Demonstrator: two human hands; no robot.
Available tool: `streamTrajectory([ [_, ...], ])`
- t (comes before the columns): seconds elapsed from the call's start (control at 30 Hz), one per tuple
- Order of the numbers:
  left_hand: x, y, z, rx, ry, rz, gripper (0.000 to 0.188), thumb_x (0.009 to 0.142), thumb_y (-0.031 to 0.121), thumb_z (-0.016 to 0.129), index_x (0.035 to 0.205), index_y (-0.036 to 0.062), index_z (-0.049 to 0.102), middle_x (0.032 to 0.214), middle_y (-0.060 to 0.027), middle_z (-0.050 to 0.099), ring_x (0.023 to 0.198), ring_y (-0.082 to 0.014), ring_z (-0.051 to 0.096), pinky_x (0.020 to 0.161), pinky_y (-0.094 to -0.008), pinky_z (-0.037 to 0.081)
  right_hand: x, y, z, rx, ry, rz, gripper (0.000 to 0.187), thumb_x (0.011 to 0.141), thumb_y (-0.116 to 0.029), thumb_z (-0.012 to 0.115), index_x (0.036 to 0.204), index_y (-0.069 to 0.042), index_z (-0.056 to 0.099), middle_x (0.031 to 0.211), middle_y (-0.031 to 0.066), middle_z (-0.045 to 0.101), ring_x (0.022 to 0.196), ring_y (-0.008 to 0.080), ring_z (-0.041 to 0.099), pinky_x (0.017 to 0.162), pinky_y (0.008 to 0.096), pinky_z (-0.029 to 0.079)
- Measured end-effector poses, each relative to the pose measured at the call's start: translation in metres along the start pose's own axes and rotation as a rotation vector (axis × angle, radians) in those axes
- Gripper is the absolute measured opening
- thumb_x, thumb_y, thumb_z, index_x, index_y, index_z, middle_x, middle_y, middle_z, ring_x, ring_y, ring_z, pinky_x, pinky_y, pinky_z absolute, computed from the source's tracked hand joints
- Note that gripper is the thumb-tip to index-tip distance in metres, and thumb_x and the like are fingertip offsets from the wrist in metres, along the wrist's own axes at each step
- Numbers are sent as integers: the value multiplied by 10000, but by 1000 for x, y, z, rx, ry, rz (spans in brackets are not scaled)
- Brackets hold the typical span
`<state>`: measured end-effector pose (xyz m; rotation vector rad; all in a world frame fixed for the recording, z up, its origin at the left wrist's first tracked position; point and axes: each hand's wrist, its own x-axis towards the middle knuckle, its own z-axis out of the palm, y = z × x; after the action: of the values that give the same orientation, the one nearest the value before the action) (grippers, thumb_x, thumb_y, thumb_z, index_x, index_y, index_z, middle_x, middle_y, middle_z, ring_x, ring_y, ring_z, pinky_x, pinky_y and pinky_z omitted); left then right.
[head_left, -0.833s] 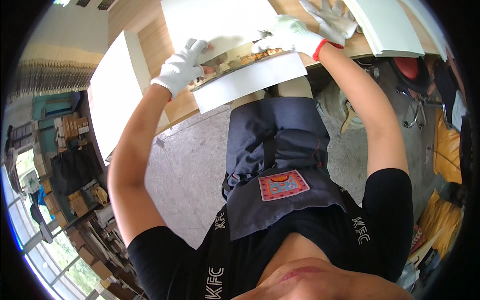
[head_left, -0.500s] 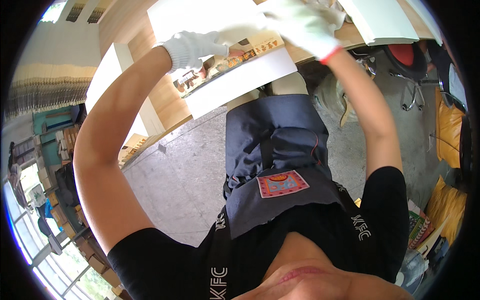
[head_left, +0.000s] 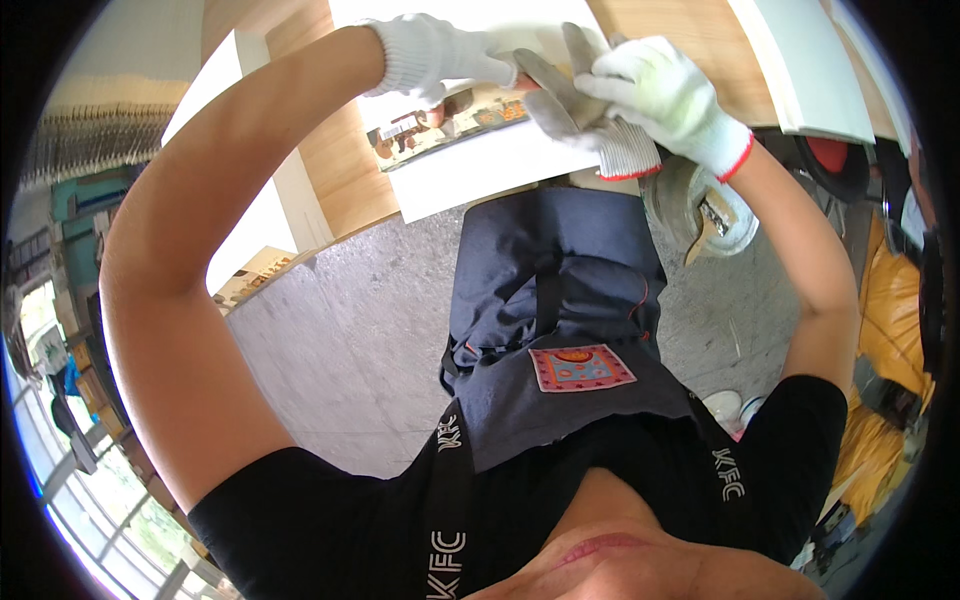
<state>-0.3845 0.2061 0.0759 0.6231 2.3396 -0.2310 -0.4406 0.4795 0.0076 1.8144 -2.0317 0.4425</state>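
Observation:
White paper (head_left: 470, 170) with a yellow-and-brown printed strip (head_left: 400, 148) lies at the table's near edge. My left hand (head_left: 430, 62), in a white glove with bare fingertips showing, rests over the printed strip with its fingers apart. My right hand (head_left: 665, 95), in a white glove with a red-edged cuff, grips a loose, grey-soiled work glove (head_left: 565, 105) with a red-edged cuff. This glove hangs over the right end of the strip, its fingers close to my left fingertips; whether they touch is unclear.
White stacks (head_left: 800, 70) stand on the wooden table (head_left: 670, 40) at the right, another white stack (head_left: 255, 215) at the left. Below the table edge on the right is a round tub (head_left: 735, 225) with a brush (head_left: 705, 235). Yellow sacking (head_left: 890, 310) lies further right.
My right hand, blurred before, has moved down and right; the soiled glove now shows clearly in it. My left hand stays on the strip. The whole view has shifted slightly.

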Motion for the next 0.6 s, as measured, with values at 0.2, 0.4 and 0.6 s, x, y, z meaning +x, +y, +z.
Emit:
streamTrajectory([
  [0.2, -1, -4, -2, -14, 63, 69, 635, 814, 210, 708, 1403, 320, 496, 1289, -35, 606, 965, -261, 669, 824, -368, 548, 90, -78, 44, 504, -168, 13, 271, 716, -423, 742, 786, -161, 735, 759, 30, 668, 746, 209, 668, 725, 368, 552],
  [0.4, -11, -2, -8, -366, 94, 35, 579, 860, 343, 667, 1407, 253, 501, 1202, -98, 643, 920, -281, 659, 795, -385, 533, 94, -90, 52, 428, 9, -64, 158, 808, -107, 597, 960, -87, 635, 867, 64, 623, 868, 264, 627, 793, 405, 514],
  [0.6, -16, -3, -18, -606, 81, 125, 548, 912, 473, 606, 1390, 217, 524, 1134, -141, 667, 895, -297, 651, 787, -405, 518, -2, -1, -2, -67, -5, -38, 309, 704, -145, 669, 1009, -157, 719, 914, -12, 634, 855, 192, 613, 766, 339, 505],
])
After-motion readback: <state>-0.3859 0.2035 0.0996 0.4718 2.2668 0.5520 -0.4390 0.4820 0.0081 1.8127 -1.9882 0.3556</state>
